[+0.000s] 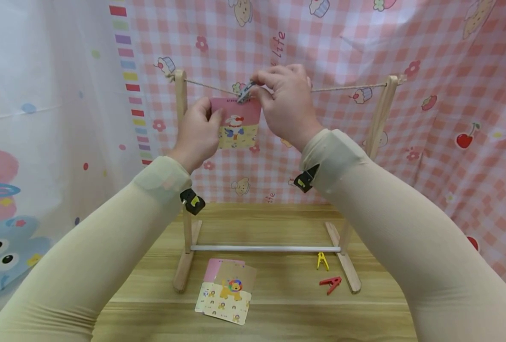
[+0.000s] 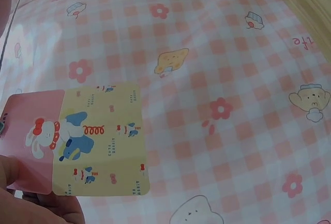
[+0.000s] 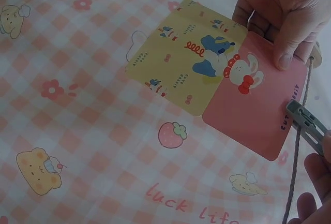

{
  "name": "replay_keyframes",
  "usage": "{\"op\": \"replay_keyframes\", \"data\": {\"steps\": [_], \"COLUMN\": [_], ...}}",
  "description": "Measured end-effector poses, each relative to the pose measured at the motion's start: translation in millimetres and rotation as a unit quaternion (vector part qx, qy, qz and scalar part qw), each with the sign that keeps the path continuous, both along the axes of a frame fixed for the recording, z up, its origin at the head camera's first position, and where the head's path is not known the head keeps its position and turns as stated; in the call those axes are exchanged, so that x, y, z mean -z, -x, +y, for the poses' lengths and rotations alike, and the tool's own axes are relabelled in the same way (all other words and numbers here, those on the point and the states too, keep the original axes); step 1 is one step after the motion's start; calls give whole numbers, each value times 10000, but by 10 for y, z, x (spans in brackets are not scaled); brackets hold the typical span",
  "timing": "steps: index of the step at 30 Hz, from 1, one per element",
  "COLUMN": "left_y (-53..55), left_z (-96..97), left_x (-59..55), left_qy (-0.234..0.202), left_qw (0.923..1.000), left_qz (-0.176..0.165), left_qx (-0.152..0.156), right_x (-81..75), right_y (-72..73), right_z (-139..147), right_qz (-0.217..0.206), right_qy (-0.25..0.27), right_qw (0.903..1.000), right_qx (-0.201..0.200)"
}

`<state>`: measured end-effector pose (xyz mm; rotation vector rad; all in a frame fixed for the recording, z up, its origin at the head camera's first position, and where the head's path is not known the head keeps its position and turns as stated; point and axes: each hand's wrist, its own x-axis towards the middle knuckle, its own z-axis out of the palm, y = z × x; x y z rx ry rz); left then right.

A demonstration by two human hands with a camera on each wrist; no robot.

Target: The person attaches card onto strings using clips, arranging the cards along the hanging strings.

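A pink and yellow rabbit card hangs at the string tied between two wooden posts. My left hand pinches the card's left edge between thumb and fingers. With thumb and fingertips, my right hand grips a grey clothespin, its tip over the card's top edge. In the right wrist view the clothespin crosses the string and overlaps the printed pink end of the card. The left wrist view shows the card with the left thumb on its pink part.
Below, on the wooden table, lie a lion card on top of a pink-topped card, a yellow clothespin and a red clothespin. A white bar joins the stand's feet. Behind hangs a checked curtain.
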<state>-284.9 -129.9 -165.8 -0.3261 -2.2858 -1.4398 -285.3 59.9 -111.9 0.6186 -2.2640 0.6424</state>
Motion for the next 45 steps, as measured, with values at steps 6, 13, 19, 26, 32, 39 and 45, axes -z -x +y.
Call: {"op": "replay_keyframes", "data": {"steps": [6,13,19,26,32,39,45], "left_y": [3,10,16,11,14,20,27], "left_z": [4,9,6,1,2,13,14], "left_x": [20,44,60,75,84,80,90], "left_qy": [41,43,41,84,111,154,197], "left_qw": [10000,10000,10000,9999,9999,9999,9998], "left_qz": [-72,-26,-14,-37,-10,-52,-13], "left_qx": [-9,35,39,59,30,-28,-44], "right_x": [17,29,36,41,40,46,46], "right_y": [1,4,10,14,9,29,30], "right_z": [-4,-5,1,0,-7,-20,-26], "right_qz": [-31,-21,-24,6,-134,-105,-106], "right_qy": [-122,-219,-345,-475,-488,-531,-562], "right_qw": [9999,9998,9993,9987,9987,9983,9981], "right_qx": [29,-14,-108,-171,-112,-200,-236]}}
